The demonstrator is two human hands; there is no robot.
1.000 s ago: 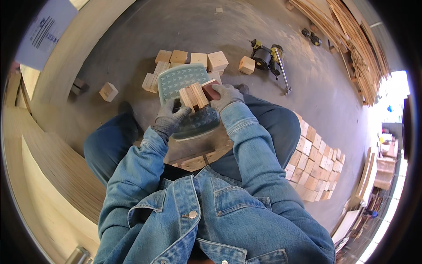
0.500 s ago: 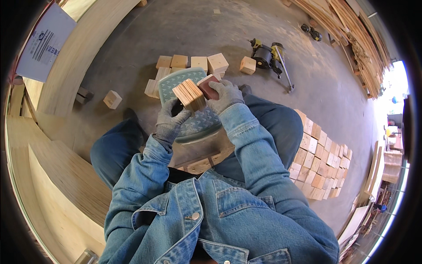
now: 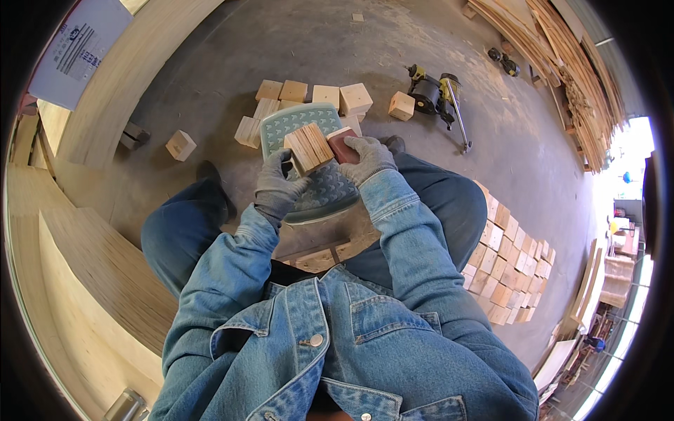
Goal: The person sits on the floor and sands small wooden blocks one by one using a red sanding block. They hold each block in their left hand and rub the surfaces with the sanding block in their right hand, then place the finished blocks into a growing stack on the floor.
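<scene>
My left hand (image 3: 279, 181), in a grey glove, grips a layered wooden block (image 3: 306, 150) above a pale green plastic stool (image 3: 324, 199). The gloved right hand (image 3: 368, 161) is closed around a reddish-brown sanding block (image 3: 342, 147). That sanding block sits against or very near the right side of the wooden block; I cannot tell whether they touch. The stool stands between my knees, its top patterned with raised marks. Several wooden blocks (image 3: 293, 90) lie on the floor just beyond it.
To the right of my knee stands a tight array of wooden blocks (image 3: 509, 259). A black and yellow power tool (image 3: 430, 95) lies on the floor beside a single block (image 3: 401, 106). Long boards (image 3: 105, 281) line my left, and timber strips (image 3: 576, 77) are stacked at the far right.
The wooden block has turned in my left hand, so its striped side faces differently. Both hands have shifted slightly right, still holding the same things.
</scene>
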